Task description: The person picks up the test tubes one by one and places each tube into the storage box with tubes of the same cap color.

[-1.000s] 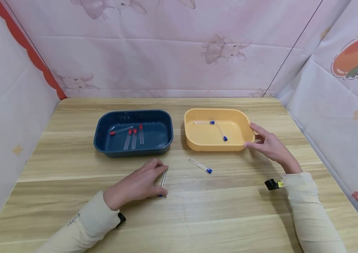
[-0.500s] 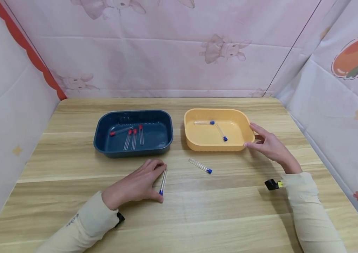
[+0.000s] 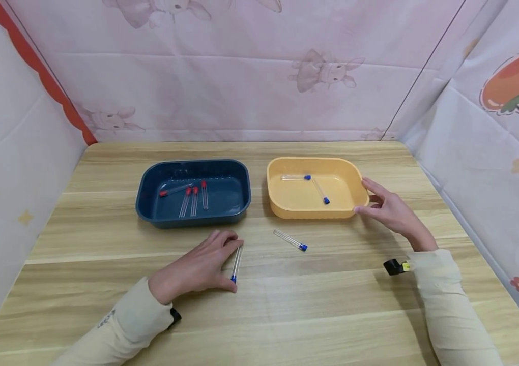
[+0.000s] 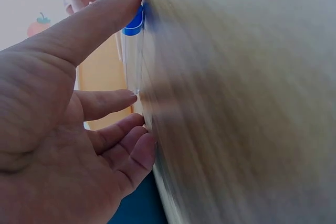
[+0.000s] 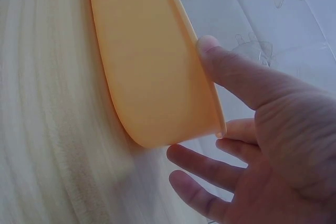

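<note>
A clear test tube (image 3: 237, 262) with a blue cap lies on the table at my left hand (image 3: 195, 267). The left wrist view has the thumb (image 4: 89, 27) by the blue cap (image 4: 134, 24) and the index finger (image 4: 107, 103) at the tube's other end, so the hand spans it lengthwise. My right hand (image 3: 392, 213) holds the right end of a yellow plastic tray (image 3: 314, 213), thumb (image 5: 236, 74) on the rim and index finger under it. Inside that tray are two blue-capped tubes (image 3: 320, 191). Another blue-capped tube (image 3: 290, 240) lies in front of it.
A dark blue tray (image 3: 195, 221) stands left of the yellow one, holding several red-capped tubes (image 3: 194, 202). Behind the wooden table (image 3: 314, 320) hangs a pink printed cloth (image 3: 241, 91), with white cloths at both sides.
Since a second ago, my left thumb has shifted slightly toward the table's front, uncovering more of the tube and its blue cap. The right hand and both trays stay put.
</note>
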Available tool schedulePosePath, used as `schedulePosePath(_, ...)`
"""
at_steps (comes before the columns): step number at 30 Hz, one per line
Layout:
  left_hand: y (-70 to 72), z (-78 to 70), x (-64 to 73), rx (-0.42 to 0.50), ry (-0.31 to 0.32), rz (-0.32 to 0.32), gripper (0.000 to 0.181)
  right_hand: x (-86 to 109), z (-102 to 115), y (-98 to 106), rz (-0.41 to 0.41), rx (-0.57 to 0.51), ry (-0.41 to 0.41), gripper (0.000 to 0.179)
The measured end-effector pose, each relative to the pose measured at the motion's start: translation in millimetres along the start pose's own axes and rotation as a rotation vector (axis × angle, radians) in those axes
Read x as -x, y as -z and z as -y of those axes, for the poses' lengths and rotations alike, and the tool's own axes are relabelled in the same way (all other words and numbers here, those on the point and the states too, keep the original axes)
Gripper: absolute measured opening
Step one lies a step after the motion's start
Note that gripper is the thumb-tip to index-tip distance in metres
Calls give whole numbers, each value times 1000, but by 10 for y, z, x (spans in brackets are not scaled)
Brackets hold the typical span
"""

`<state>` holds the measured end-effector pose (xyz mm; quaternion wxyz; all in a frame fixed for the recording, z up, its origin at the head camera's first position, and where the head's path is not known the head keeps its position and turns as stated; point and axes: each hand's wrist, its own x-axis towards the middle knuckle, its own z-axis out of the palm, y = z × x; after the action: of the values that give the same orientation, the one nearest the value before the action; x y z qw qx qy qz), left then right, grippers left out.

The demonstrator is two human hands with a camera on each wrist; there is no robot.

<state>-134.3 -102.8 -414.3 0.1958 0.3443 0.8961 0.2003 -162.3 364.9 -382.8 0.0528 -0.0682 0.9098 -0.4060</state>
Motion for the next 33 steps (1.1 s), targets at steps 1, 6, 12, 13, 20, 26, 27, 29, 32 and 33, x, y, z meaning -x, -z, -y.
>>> schedulePosePath(1, -4, -1, 0, 4, -2, -5, 97, 2, 2, -1, -2, 1, 2, 85)
schedulePosePath(6, -15, -31, -12, 42, 3, -24, 99, 2, 4, -2, -1, 9, 5, 85)
schedulePosePath(12, 5, -103, -36, 125, 9, -16, 98, 5, 17, 6, 6, -3, 1, 86)
schedulePosePath(13, 10, -115, -42, 136, 6, -14, 98, 6, 20, 5, 6, 0, 2, 86)
schedulePosePath(20, 56, -205, -122, 183, -44, -29, 98, 8, 15, 5, 4, 1, -10, 86)
schedulePosePath(26, 109, -302, -235, 177, -77, -55, 97, -4, -9, 12, 5, -7, -6, 86)
schedulePosePath(27, 117, -318, -253, 170, -83, -61, 97, -5, -10, 13, 5, -8, -5, 87)
schedulePosePath(29, 135, -350, -286, 170, -100, -71, 96, -7, -14, 15, 5, -9, -5, 87)
schedulePosePath(32, 165, -402, -342, 176, -123, -86, 96, -5, -16, 14, 8, -9, -7, 87)
schedulePosePath(33, 180, -422, -363, 177, -133, -92, 96, -2, -17, 13, 8, -9, -7, 87)
